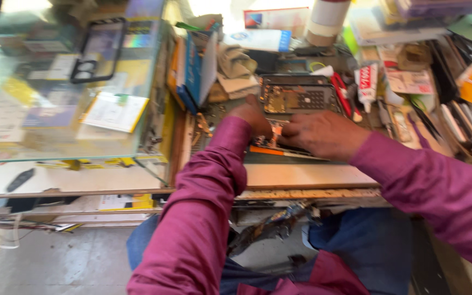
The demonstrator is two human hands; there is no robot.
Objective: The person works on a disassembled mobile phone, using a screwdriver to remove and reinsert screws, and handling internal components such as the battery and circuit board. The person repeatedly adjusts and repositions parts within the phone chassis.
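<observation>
Two hands (pixel 296 128) on one opened phone (pixel 299 95).

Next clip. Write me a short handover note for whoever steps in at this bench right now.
Left hand: down on the bench beside the opened phone; grip hidden.
Right hand: palm down over small orange parts; whether it holds anything cannot be told.
Phone: back off, board exposed, lying behind both hands.
Glue tube and red-handled tool lie to its right.
Done: phone opened. Left: board work, closing up.
</observation>
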